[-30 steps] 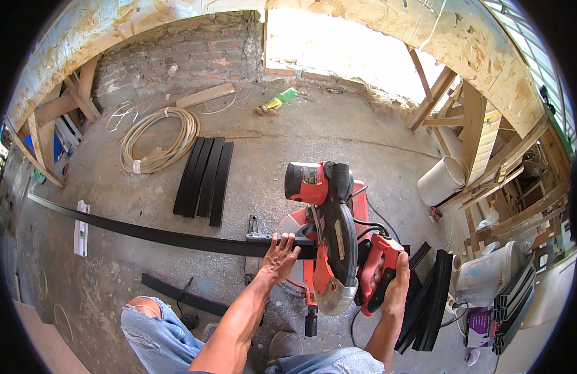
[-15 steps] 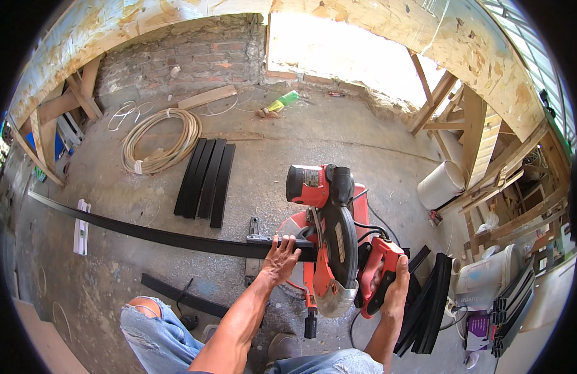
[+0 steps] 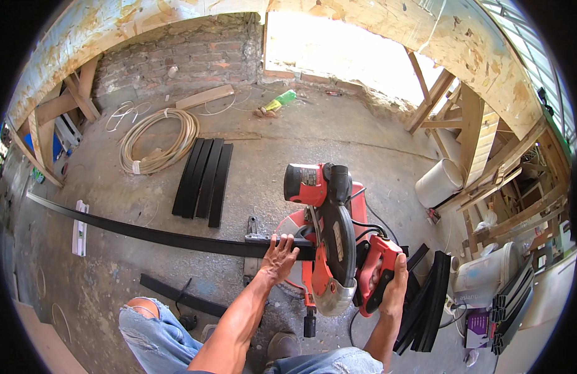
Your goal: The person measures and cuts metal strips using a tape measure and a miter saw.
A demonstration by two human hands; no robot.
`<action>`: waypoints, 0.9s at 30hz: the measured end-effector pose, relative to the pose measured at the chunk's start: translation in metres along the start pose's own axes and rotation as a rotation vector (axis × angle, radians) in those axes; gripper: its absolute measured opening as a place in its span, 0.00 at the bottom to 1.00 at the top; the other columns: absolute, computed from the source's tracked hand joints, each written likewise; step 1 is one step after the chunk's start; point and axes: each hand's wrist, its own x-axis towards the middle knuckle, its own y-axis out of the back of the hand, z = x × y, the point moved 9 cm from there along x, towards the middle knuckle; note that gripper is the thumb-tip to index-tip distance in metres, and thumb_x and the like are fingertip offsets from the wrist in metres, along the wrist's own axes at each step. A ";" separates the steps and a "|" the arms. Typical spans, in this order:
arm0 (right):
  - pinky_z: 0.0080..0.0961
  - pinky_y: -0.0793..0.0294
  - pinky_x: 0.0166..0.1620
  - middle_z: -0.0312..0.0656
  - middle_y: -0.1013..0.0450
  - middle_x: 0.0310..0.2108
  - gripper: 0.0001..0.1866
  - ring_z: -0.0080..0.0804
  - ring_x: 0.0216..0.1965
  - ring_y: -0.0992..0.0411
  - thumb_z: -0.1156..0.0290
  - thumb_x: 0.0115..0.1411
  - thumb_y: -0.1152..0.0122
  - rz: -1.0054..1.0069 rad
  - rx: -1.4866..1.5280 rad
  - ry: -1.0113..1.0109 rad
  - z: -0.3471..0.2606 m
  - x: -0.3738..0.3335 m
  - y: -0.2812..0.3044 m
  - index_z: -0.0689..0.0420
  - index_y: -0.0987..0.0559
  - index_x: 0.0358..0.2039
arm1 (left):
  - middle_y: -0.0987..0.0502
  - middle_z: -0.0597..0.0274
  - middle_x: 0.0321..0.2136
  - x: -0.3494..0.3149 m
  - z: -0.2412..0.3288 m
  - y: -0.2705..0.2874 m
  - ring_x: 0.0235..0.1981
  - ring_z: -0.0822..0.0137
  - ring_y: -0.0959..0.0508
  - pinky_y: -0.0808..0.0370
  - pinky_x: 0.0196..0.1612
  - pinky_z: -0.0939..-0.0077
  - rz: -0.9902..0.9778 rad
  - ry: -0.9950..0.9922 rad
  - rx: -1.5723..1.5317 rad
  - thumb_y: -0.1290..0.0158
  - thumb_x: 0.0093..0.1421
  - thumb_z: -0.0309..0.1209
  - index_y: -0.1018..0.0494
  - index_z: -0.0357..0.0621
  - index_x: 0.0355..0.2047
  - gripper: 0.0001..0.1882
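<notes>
My right hand (image 3: 394,285) is wrapped round the red and black handle of a miter saw (image 3: 336,240). The saw stands on the floor in front of me, its head lowered over its red base. A long black profile bar (image 3: 170,237) runs from the far left into the saw, where its end disappears behind the blade guard. My left hand (image 3: 278,258) holds the bar down against the saw's fence, fingers over its top, just left of the guard. The blade itself is hidden by the guard.
Cut black pieces (image 3: 202,182) lie side by side beyond the bar, near a coiled hose (image 3: 192,138). A white spirit level (image 3: 80,232) rests under the bar. More black strips (image 3: 430,305) lie right of the saw, with buckets (image 3: 439,182) beyond. Another black strip (image 3: 182,297) is near my knee.
The whole view has shifted very slightly. Both hands, the bar and the saw keep the same places relative to one another.
</notes>
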 end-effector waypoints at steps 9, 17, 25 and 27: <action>0.19 0.34 0.17 0.35 0.31 0.16 0.41 0.20 0.15 0.31 0.28 0.66 0.62 -0.013 -0.050 0.024 0.000 0.000 0.002 0.59 0.24 0.30 | 0.35 0.49 0.54 0.000 0.000 0.003 0.62 0.51 0.38 0.49 0.67 0.44 0.049 -0.008 -0.046 0.45 0.55 0.30 0.24 0.47 0.44 0.15; 0.18 0.34 0.17 0.35 0.31 0.16 0.41 0.20 0.14 0.31 0.29 0.66 0.62 -0.007 -0.069 0.042 -0.001 -0.001 0.001 0.59 0.24 0.30 | 0.36 0.51 0.56 0.000 -0.001 -0.004 0.63 0.52 0.40 0.50 0.67 0.43 0.010 0.001 0.011 0.37 0.55 0.36 0.24 0.49 0.46 0.18; 0.19 0.35 0.17 0.33 0.33 0.15 0.37 0.20 0.13 0.34 0.31 0.67 0.59 0.010 -0.022 0.030 -0.003 -0.002 -0.001 0.58 0.25 0.29 | 0.36 0.51 0.56 0.000 0.000 -0.002 0.63 0.52 0.40 0.50 0.67 0.43 -0.004 -0.001 0.015 0.37 0.54 0.36 0.24 0.49 0.46 0.19; 0.19 0.35 0.17 0.34 0.33 0.15 0.37 0.20 0.13 0.34 0.31 0.67 0.59 0.005 -0.010 0.033 -0.003 -0.002 -0.002 0.58 0.25 0.30 | 0.36 0.51 0.56 0.000 -0.001 -0.002 0.63 0.52 0.40 0.50 0.67 0.43 0.000 0.000 0.015 0.37 0.54 0.36 0.24 0.49 0.46 0.19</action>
